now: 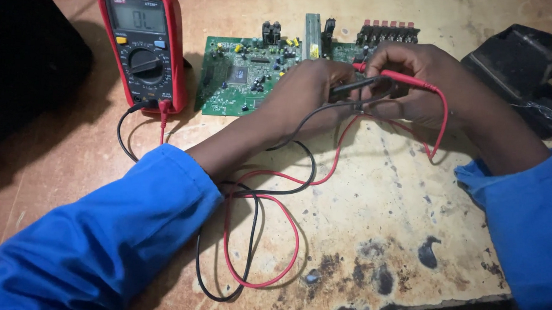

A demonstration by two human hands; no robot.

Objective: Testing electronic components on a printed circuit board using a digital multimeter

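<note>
Nearest: red and black leads (267,234) looped on the scorched worktop (396,226), below both grips. Left hand (302,92) has its grip clamped on the black probe (352,86); right hand (413,80) is clamped on the red probe (404,77) (tips hidden). Both rest over the green circuit board (242,74). Left of the grips, farther out: a red multimeter (142,43).

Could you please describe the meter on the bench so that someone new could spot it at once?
Start at the worn wooden benchtop and look to its far left, beside the green circuit board under the hands. There lies the red-cased handheld multimeter. Unlike its neighbours, it has a grey display, a round dial, and black and red leads plugged in.
</note>
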